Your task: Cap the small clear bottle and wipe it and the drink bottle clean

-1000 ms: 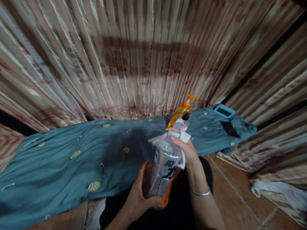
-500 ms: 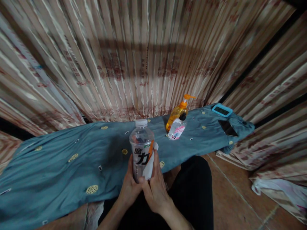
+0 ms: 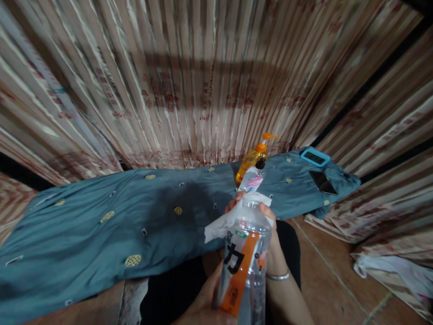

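Note:
A clear plastic bottle [image 3: 245, 262] with an orange and white label and a big black character is held up close in front of me, over my lap. My left hand [image 3: 206, 300] grips its lower part; only a bit of that hand shows beside the bottle. My right hand [image 3: 267, 230] is wrapped round the bottle's top with a white tissue [image 3: 225, 221] pressed over the cap and neck. A thin bangle [image 3: 278, 276] sits on my right wrist.
A low bench under a teal cloth [image 3: 101, 225] runs across in front of me. On it stand an orange pump bottle [image 3: 252, 158] and a small clear bottle [image 3: 253, 179], with a blue-cased device [image 3: 315, 157] and a dark phone [image 3: 323, 182] at its right end. Striped curtains [image 3: 203, 81] hang behind.
The bottle came back from the left and nearer to me. My right hand with the tissue went from the bottle's side up to its cap.

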The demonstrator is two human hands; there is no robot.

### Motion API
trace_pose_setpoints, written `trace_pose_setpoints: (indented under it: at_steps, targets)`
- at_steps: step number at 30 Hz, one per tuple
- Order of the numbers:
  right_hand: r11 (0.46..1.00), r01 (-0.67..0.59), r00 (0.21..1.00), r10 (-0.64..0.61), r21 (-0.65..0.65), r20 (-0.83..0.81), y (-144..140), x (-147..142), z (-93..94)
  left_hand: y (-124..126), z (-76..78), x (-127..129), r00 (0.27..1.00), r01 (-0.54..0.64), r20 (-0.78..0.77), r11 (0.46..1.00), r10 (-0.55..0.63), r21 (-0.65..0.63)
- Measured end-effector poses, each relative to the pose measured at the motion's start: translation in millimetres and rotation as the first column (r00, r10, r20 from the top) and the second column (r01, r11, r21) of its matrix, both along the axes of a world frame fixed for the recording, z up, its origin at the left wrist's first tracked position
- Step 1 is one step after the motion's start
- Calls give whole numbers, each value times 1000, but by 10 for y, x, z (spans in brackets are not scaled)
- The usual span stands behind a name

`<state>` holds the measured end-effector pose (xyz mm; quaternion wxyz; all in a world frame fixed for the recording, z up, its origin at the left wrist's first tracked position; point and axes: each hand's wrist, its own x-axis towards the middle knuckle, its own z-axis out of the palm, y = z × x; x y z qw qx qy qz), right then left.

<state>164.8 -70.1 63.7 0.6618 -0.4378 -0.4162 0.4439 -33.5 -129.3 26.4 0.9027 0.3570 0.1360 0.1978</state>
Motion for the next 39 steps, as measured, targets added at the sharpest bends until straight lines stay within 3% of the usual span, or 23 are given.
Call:
trace_pose_setpoints:
  at_steps: [3, 6, 8, 10, 13, 15, 20, 23, 25, 27, 30, 33, 35, 37, 39]
  targets:
    - [997, 20, 992, -29, -74, -127, -14, 46, -26, 128, -120, -119, 975, -147, -133, 963, 180, 225]
    - [979, 171, 978, -183, -112, -100, -26, 15, 19, 282, -195, -205, 862, -159, -326, 819, 387, 552]
    - [969, 219, 973, -225, -114, -48, -22, -68, 64, 350, -204, -184, 785, -149, -375, 738, 493, 658]
    - [972, 218, 976, -219, -87, -4, -17, -196, 89, 382, -195, -114, 757, -179, -362, 706, 543, 685]
    - [975, 221, 974, -221, -13, 47, -50, -445, 22, 425, -179, -20, 776, -236, -314, 714, 547, 659]
    - [976, 215, 969, -216, 22, 116, -120, -630, -120, 500, -166, -11, 766, -285, -287, 704, 575, 651]
    - [992, 124, 879, -122, 27, 462, -384, -967, -592, 808, -92, -114, 598, -364, -284, 570, 750, 736]
    - [995, 103, 877, -96, 12, 471, -440, -951, -620, 842, -80, -130, 621, -383, -299, 614, 724, 690]
    - [993, 120, 921, -114, 5, 372, -394, -837, -488, 750, -90, -110, 724, -385, -291, 716, 626, 582]
    - [993, 114, 979, -111, -7, 171, -299, -665, -300, 597, -86, -82, 852, -332, -252, 847, 458, 416]
    - [998, -34, 987, 26, -47, -159, -126, -382, -60, 353, -22, -42, 977, -149, -131, 981, 165, 127]
    - [969, -233, 936, 202, -78, -290, 24, -176, 46, 193, 68, 5, 999, 42, 36, 996, -40, -74]
    - [954, -287, 925, 253, -85, -283, 99, -98, 57, 156, 94, 36, 990, 112, 99, 987, -101, -116]
    - [957, -280, 931, 249, -82, -268, 143, -45, 49, 170, 72, 49, 991, 95, 103, 991, -85, -95]
    - [967, -247, 936, 220, -67, -274, 152, 4, 42, 225, 5, 24, 998, -15, 61, 1000, 16, -13]
